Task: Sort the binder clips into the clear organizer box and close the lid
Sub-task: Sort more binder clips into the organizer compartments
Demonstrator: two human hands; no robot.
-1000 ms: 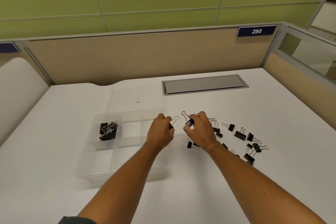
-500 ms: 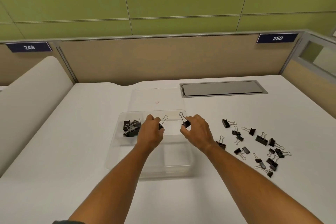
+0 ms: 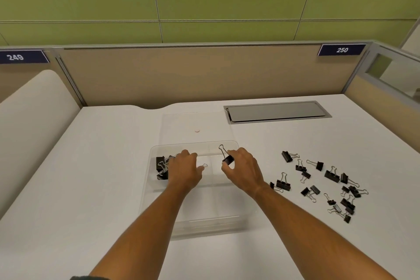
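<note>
Black clips over the clear box

Both hands have moved left since 0.5 s ago, now above organizer box [image 3: 159, 191]. Right hand [image 3: 243, 170] pinches binder clip [image 3: 228, 158]; left hand [image 3: 185, 171] fingers curled, hiding its clip, only wire loop [image 3: 205, 165] shows. Loose clips [image 3: 327, 185] lie right, on tabletop [image 3: 79, 188].

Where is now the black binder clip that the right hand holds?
In the head view, the black binder clip is pinched by the right hand above the clear plastic organizer box, at its far right compartment, wire handle pointing up.
</note>
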